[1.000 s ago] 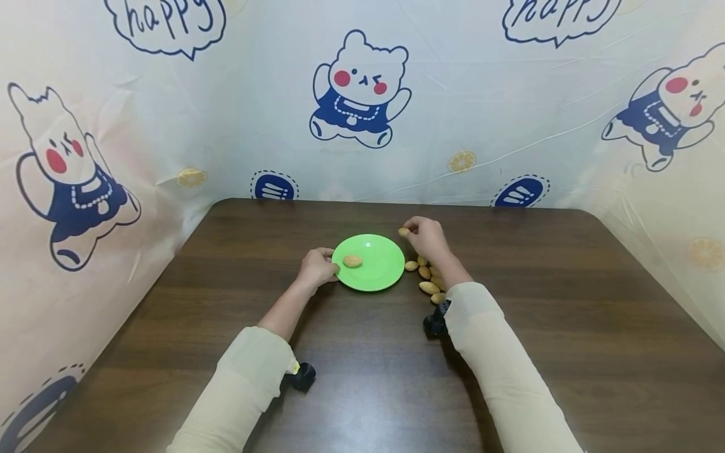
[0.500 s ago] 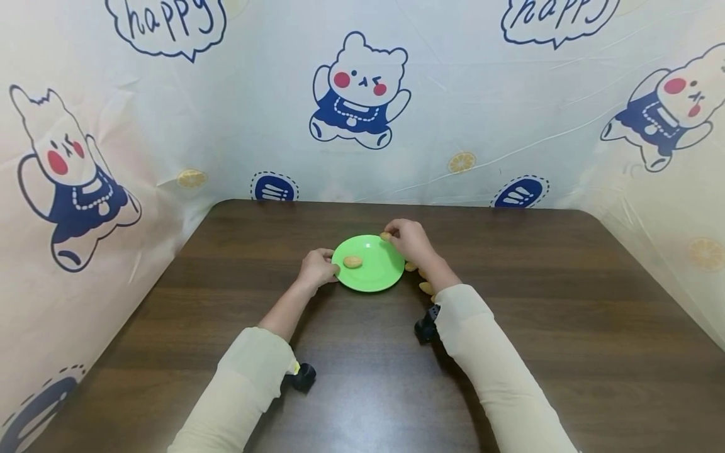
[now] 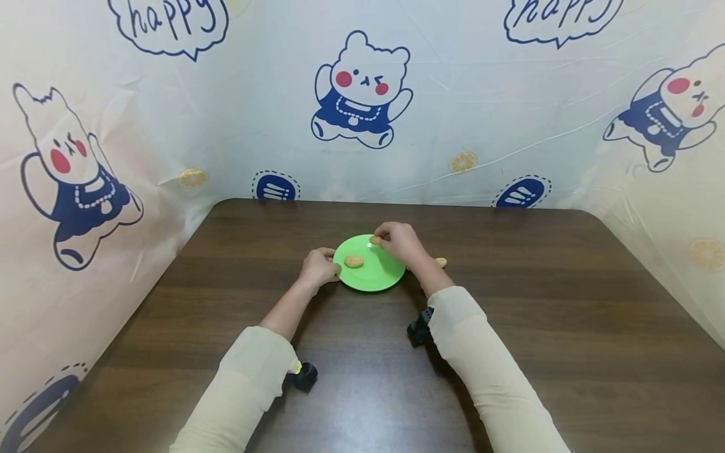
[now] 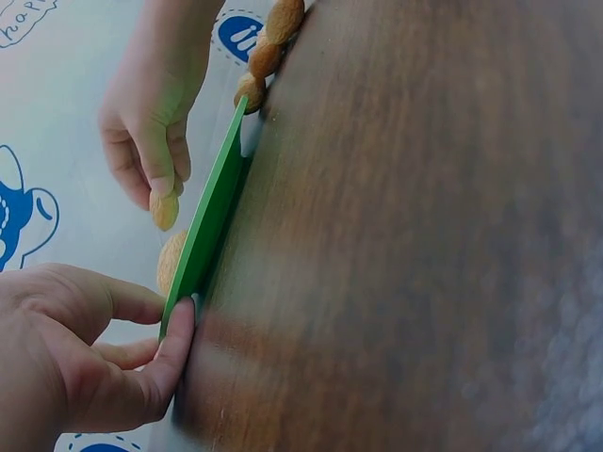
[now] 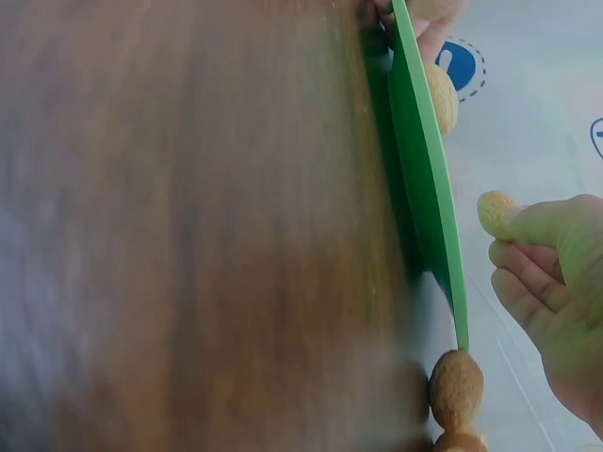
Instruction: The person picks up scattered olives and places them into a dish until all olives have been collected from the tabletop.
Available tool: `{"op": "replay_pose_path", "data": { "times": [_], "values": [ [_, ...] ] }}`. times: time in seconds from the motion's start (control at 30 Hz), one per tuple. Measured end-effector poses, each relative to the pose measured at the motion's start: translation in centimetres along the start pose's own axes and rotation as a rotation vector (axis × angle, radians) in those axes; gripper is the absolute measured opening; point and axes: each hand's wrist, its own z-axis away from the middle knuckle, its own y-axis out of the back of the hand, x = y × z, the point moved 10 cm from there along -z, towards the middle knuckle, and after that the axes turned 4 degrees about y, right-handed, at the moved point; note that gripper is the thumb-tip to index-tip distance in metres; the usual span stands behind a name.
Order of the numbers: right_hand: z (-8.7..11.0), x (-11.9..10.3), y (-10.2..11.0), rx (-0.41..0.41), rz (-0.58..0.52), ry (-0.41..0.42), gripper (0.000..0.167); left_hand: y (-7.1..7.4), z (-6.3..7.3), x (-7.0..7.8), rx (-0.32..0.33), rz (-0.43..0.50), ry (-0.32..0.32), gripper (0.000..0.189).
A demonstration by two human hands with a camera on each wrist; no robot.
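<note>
A light green plate [image 3: 374, 272] lies on the brown table, with one unshelled almond [image 3: 354, 261] on its left part. My left hand [image 3: 319, 268] holds the plate's left rim; in the left wrist view its thumb and fingers pinch the edge [image 4: 179, 306] from both faces. Over the plate's far right side is my right hand [image 3: 403, 244], pinching another unshelled almond [image 5: 495, 215] between thumb and fingertips. That almond hangs above the plate's surface in both wrist views.
More unshelled almonds [image 4: 267, 56] lie beside the plate's right rim, mostly hidden under the right forearm in the head view; one almond [image 3: 441, 262] shows past the wrist. A printed curtain [image 3: 362, 170] stands behind the table [image 3: 351, 352].
My right hand has carried its almond leftward from beyond the plate's right rim to above the plate. The left hand stays at the rim.
</note>
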Motion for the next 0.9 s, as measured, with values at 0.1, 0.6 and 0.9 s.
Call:
{"op": "replay_pose_path", "data": {
  "times": [0.1,0.6,0.9],
  "values": [
    [-0.1,-0.4,-0.4,-0.016,0.001,0.003,0.02,0.0,0.0,0.0,-0.002,-0.001,-0.001,0.05],
    [-0.2,-2.1,-2.0,-0.074,-0.015,0.049,0.019,0.0,0.0,-0.1,-0.009,0.021,0.002,0.05],
    [-0.3,-2.4,-2.8,-0.116,0.002,0.054,0.02,0.0,0.0,0.0,-0.019,0.036,-0.003,0.05]
  ]
}}
